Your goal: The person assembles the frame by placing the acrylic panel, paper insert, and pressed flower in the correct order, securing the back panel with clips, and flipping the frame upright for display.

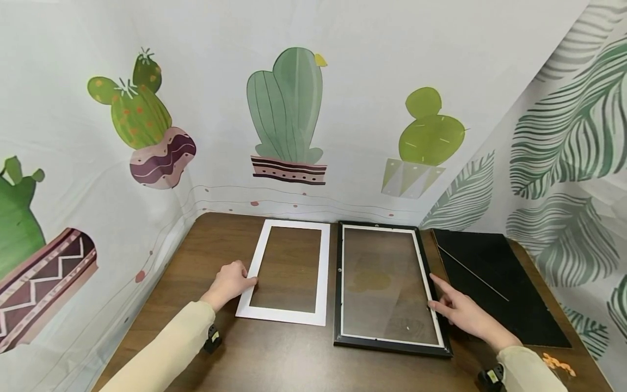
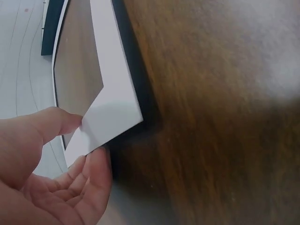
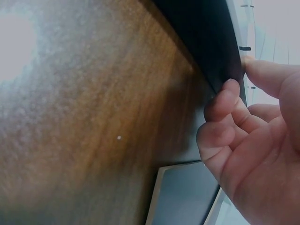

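A white picture mat [image 1: 323,272] with a rectangular opening lies at the middle-left of the brown table. My left hand [image 1: 230,283] pinches its left border, thumb on top and fingers beneath, as the left wrist view shows; a dark shadow runs along the mat's edge [image 2: 117,61]. To its right is a black picture frame [image 1: 392,349] with a white inner edge and a clear pane that reflects the cactus wall. My right hand [image 1: 467,314] grips the frame's right side, thumb on the inner edge and fingers curled at the outer side [image 3: 201,42].
Right of the frame lies a black backing board [image 1: 531,307] with a thin rod [image 1: 472,273] across it. Small orange pieces [image 1: 558,363] sit near the table's right front. A cactus-print cloth [image 1: 352,109] hangs behind the table [image 1: 289,359] and along its sides.
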A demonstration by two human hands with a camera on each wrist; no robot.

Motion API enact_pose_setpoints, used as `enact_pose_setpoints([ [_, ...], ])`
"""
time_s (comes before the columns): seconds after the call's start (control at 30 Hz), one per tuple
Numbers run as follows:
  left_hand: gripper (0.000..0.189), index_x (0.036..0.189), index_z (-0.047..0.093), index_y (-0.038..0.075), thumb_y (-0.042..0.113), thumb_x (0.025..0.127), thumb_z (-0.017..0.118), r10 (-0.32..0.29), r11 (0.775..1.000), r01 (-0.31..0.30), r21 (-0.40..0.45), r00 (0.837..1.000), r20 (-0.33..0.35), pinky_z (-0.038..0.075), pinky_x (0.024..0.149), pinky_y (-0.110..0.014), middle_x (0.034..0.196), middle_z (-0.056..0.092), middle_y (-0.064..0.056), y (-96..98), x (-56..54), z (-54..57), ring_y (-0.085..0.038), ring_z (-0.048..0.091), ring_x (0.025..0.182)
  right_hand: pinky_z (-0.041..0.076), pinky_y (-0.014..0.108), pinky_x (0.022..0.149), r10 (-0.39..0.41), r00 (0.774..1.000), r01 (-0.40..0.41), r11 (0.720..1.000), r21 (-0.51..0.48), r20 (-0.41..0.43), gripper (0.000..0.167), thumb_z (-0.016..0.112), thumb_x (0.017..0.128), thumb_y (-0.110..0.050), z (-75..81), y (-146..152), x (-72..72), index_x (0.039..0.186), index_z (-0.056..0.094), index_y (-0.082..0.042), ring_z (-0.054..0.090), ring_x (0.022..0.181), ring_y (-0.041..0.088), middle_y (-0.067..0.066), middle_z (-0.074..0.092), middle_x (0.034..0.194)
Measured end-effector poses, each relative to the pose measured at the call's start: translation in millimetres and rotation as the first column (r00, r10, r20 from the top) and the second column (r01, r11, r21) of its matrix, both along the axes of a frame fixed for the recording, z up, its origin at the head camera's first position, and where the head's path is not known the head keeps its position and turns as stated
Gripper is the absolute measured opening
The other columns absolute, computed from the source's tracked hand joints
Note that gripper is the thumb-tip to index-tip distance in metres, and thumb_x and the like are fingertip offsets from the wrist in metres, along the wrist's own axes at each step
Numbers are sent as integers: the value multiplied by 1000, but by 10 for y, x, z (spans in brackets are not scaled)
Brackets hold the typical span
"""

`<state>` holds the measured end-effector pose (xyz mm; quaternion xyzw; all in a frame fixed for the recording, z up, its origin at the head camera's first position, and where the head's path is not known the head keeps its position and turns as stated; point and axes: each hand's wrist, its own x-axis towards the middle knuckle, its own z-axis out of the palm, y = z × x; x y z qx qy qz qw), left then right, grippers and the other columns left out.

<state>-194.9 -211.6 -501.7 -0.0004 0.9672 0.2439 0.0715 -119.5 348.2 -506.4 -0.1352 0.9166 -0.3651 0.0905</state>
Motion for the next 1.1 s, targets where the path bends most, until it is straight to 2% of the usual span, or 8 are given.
enact_pose_setpoints([
  [0.07,36,97,59,-2,26,87,80,3,1000,-3,21,1000,13,52,70,-45,87,66,-16,-21,-6,-6,-30,61,77,43,27,53,3,1000,-3,1000,-4,-3,69,66,102,-14,-1,2,1,156,29,9,48,54,4,-2,52,73],
  [0.17,43,109,57,-4,25,87,80,-2,997,-1,79,999,36,54,69,-43,86,69,-17,-50,-9,-18,-28,67,74,44,27,53,4,1000,-4,1000,-10,-10,69,66,102,-14,0,3,2,156,30,9,48,54,4,-2,52,72],
  [0.3,38,108,58,-5,21,90,79,-23,979,7,204,997,72,55,60,-32,76,68,-9,-99,-14,-45,-18,66,61,44,27,53,3,1000,-3,1000,-8,-20,68,66,102,-14,1,1,3,156,31,9,49,53,4,-2,52,72],
  [0.5,19,96,62,-5,11,96,72,-70,920,30,390,994,88,58,57,-31,75,62,-6,-179,-1,-79,-14,61,60,44,27,54,4,1000,-4,1000,-5,-18,69,67,102,-14,-4,5,0,156,31,10,49,53,5,-2,53,72],
  [0.67,18,105,62,-9,8,101,64,-82,839,-20,544,983,162,62,64,-38,85,64,-8,-260,2,-121,-17,65,73,44,27,53,1,1000,-1,1000,-4,-24,68,67,102,-14,-8,5,-5,155,32,9,49,53,4,-2,52,72],
  [0.73,19,109,61,-10,9,103,61,-81,814,-48,578,977,195,62,65,-39,89,65,-10,-283,1,-129,-18,66,77,44,27,53,-3,1000,3,1000,-6,-29,68,67,102,-13,-6,5,-6,155,32,9,49,53,5,-3,52,72],
  [0.97,30,126,58,-10,10,104,61,-84,788,-76,610,970,229,62,63,-39,96,68,-12,-326,10,-106,-20,67,78,44,27,54,0,1000,0,1000,-10,-22,68,67,102,-14,-5,12,-10,156,31,9,49,53,5,-2,52,72],
  [1.1,34,132,55,-9,10,105,59,-101,761,-80,643,966,240,62,63,-41,99,68,-11,-331,23,-94,-21,69,77,44,27,54,-5,1000,4,1000,-10,-13,69,66,102,-14,-17,17,-11,157,30,8,49,53,4,-2,52,72],
])
